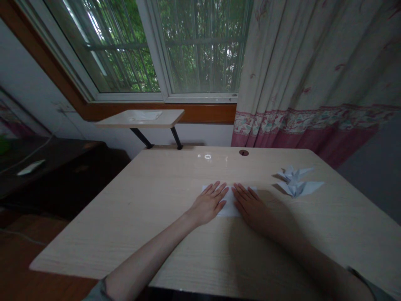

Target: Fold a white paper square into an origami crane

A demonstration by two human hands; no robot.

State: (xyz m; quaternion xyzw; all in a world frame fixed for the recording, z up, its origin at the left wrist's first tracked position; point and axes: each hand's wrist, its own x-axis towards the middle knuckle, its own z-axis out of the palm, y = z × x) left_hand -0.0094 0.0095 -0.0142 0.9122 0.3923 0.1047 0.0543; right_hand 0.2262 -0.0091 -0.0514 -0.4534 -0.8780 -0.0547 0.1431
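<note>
A sheet of white paper [229, 205] lies flat on the desk, partly hidden beneath both hands. My left hand [209, 204] rests palm down on its left part, fingers stretched out and slightly spread. On the right part lies my right hand [250, 207], also flat with fingers extended. A narrow strip of the paper shows between the two hands. To the right of my right hand stand two folded paper cranes, the nearer crane [297, 190] with its wings spread and the farther crane [291, 172] just behind it.
The pale wooden desk [140, 217] has a round cable hole [244, 153] near its back edge. A small raised shelf [169, 118] on black legs carries white paper [145, 115] at the back left. Behind are a window and a curtain [282, 83]. A dark table [62, 159] stands left.
</note>
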